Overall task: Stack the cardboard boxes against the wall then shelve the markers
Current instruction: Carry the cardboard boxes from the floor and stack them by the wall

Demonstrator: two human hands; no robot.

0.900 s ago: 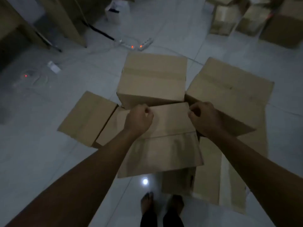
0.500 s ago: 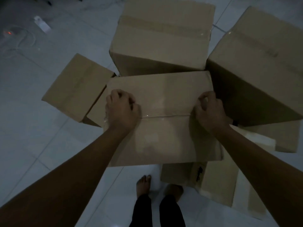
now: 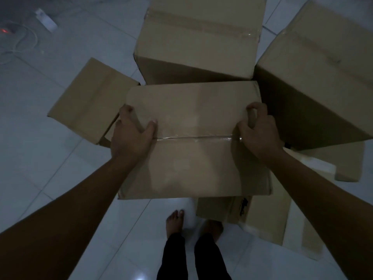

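Note:
A taped brown cardboard box fills the middle of the dim view, above the tiled floor. My left hand grips its left edge, thumb on top and fingers over the side. On the opposite edge, at the tape seam, my right hand is curled around the box. Behind it stand a second sealed box and a third large box at the right. A smaller box lies at the left. No markers are in view.
Flattened cardboard lies on the floor at the lower right, beside my bare feet. A white adapter and cables with a red light sit at the far left. Pale floor tiles stretch to the left.
The camera has dropped closer to the boxes. Both hands moved from the box's top flaps to its left and right edges and took hold.

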